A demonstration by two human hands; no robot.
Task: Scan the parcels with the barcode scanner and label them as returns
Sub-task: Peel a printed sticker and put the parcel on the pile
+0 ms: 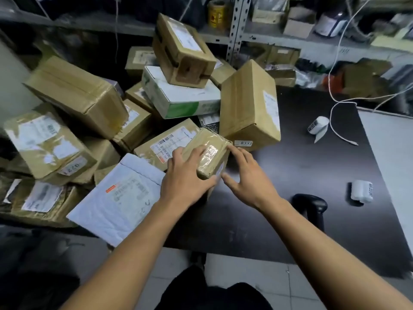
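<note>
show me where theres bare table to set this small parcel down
Bare dark table lies right of the small parcel, between the upright box, label roll and scanner. The left side is crowded with piled parcels and a white mailer.

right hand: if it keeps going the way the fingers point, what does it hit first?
The right hand points up-left at the small taped parcel that the left hand grips; its fingertips are beside that parcel's right face, so that comes first. Whether they already touch is unclear.
</note>
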